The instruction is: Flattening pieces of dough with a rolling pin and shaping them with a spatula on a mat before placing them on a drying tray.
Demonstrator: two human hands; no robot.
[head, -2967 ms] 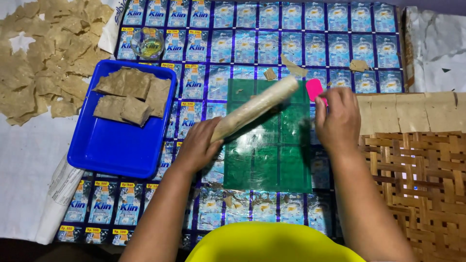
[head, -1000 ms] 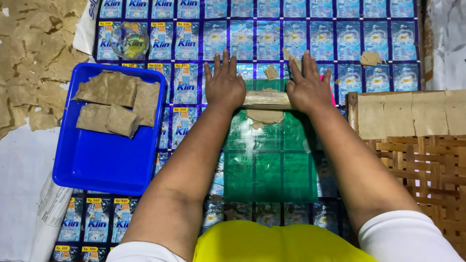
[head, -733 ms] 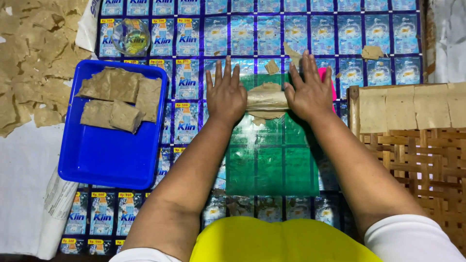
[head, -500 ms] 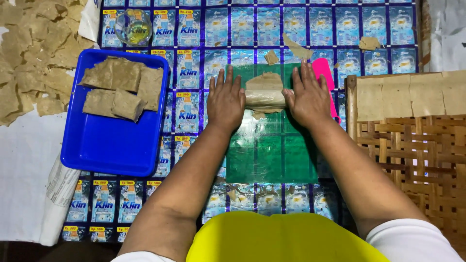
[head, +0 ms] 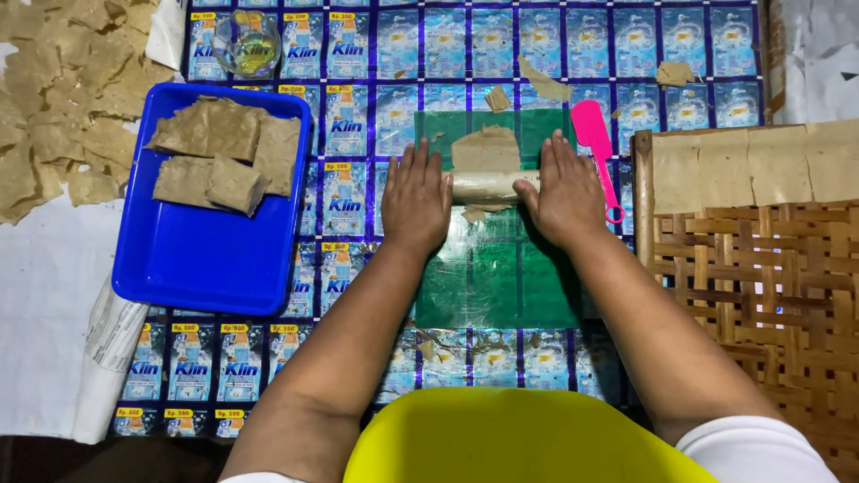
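My left hand (head: 417,199) and my right hand (head: 565,192) lie flat, palms down, on the two ends of a pale wooden rolling pin (head: 488,185). The pin rests across a thin sheet of beige dough (head: 485,148) on a green plastic sheet (head: 501,268). Only the pin's middle shows between the hands. A pink plastic scraper (head: 595,143) lies just right of my right hand.
A blue tray (head: 201,259) at the left holds several dough blocks (head: 217,157). Thin dough sheets (head: 54,116) lie at far left and on a woven bamboo rack (head: 761,268) at right. A small glass of oil (head: 247,43) stands at the top; a yellow basin (head: 510,443) sits near me.
Three seconds ago my left hand held the pin tilted up. Since then both hands pressed it down and rolled it toward me over the dough, which has spread flatter beyond the pin.
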